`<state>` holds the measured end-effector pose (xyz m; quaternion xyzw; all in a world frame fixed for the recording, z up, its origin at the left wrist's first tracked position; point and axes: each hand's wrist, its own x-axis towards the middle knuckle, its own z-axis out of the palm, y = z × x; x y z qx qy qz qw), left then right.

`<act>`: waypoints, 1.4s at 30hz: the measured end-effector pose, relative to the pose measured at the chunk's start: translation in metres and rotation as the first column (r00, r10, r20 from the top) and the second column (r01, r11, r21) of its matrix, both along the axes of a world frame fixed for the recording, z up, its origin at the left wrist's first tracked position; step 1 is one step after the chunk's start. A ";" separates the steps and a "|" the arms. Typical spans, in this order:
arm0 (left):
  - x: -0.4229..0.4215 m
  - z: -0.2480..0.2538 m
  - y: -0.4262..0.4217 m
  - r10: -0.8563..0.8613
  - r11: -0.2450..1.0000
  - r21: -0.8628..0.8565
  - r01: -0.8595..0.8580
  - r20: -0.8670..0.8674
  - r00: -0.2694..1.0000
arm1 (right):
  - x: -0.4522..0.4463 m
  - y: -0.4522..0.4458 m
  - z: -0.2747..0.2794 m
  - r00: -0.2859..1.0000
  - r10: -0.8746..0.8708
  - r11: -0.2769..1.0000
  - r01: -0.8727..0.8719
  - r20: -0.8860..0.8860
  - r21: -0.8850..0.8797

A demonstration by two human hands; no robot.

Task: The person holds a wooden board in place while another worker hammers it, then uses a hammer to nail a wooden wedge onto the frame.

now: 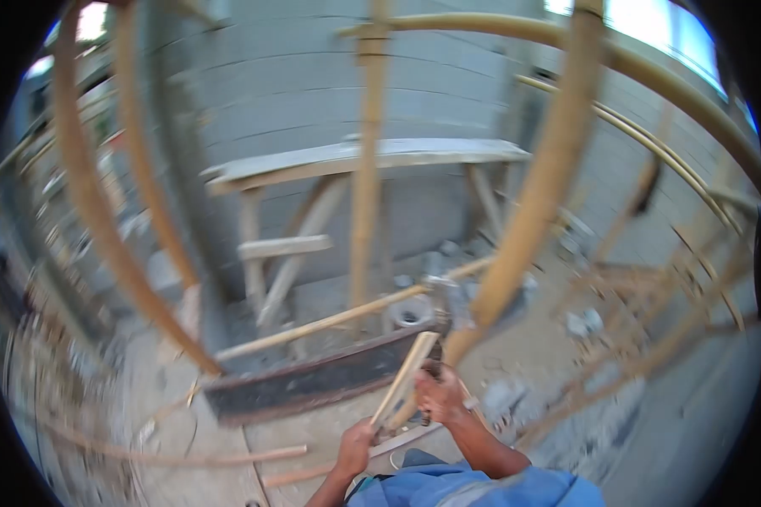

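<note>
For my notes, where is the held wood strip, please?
In the head view, the wood strip is below and slightly right of centre, rising from the left hand beside the right hand.

This looks like a building site: an exposed grey block wall (287, 84) rises behind rough upright poles (533, 203) and a crossing rail (473, 24), a crude plank worktop (440, 152) stands against it, and loose timber (254, 457) and rubble (503, 407) litter the dusty ground (503, 338).
</note>
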<state>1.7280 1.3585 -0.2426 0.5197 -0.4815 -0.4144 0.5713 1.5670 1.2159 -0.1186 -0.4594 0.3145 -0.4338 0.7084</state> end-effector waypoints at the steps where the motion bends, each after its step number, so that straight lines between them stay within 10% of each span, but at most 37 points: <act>1: -0.001 0.007 -0.007 -0.049 0.999 0.021 0.050 -0.049 0.998 | -0.007 0.000 0.005 1.000 0.024 0.998 -0.024 0.011 -0.055; 8: -0.032 0.012 -0.029 -0.242 0.962 0.072 0.263 -0.218 0.945 | -0.078 0.003 0.025 0.984 0.067 0.997 -0.062 0.162 -0.036; 15: -0.068 0.029 -0.069 -0.370 0.923 0.009 0.384 -0.245 0.896 | -0.155 -0.005 0.032 0.990 0.123 0.981 -0.132 -0.069 -0.145; 27: -0.186 -0.007 -0.166 -0.404 0.910 0.068 0.410 -0.084 0.911 | -0.279 -0.095 -0.064 0.979 -0.194 0.975 0.187 -0.057 -0.117; 42: -0.424 0.015 -0.412 -0.459 0.878 0.228 0.421 0.149 0.876 | -0.524 -0.290 -0.021 0.836 -0.513 0.823 0.543 -0.194 0.168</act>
